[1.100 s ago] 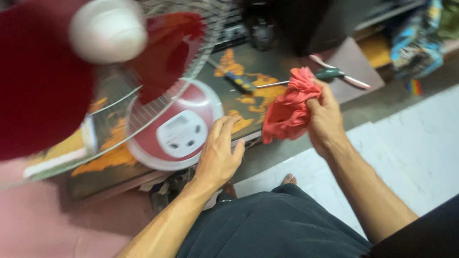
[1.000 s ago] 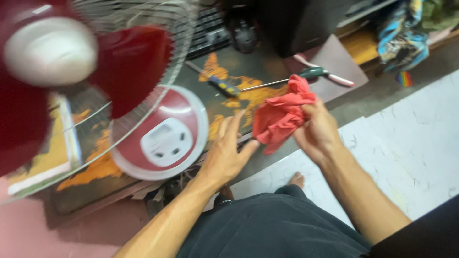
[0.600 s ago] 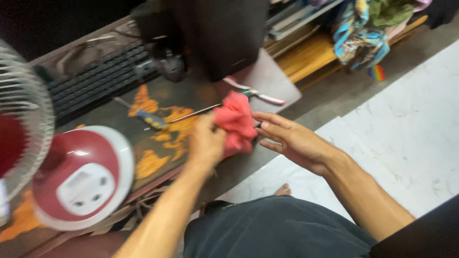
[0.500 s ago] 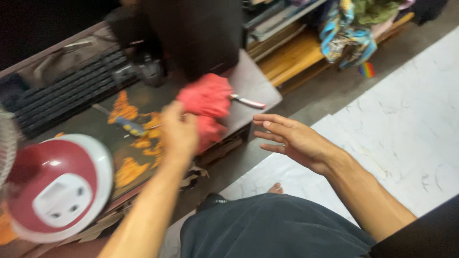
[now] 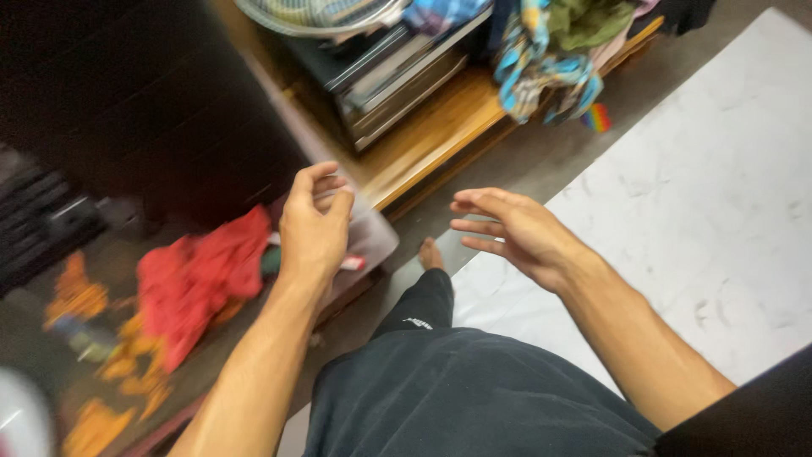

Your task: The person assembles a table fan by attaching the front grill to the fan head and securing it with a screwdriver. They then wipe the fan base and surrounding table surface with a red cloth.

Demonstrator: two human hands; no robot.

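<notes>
**A:** Red cloth (image 5: 199, 279) lies crumpled on the low dark table (image 5: 372, 241), loose, nobody holding it. In the head view it sits just left of the left hand (image 5: 313, 224), which hangs above the table's right end with fingers loosely curled, gripping nothing.

**B:** And the right hand (image 5: 512, 233)?

**A:** Spread open over the grey floor strip, well apart from the cloth, empty too. Table edge runs right under the left wrist, so the cloth looks safely inboard. Open room is on the right: white marble floor (image 5: 710, 186). Far side is crowded with a wooden shelf (image 5: 440, 127) and a bundle of coloured fabric (image 5: 550, 59).
</notes>
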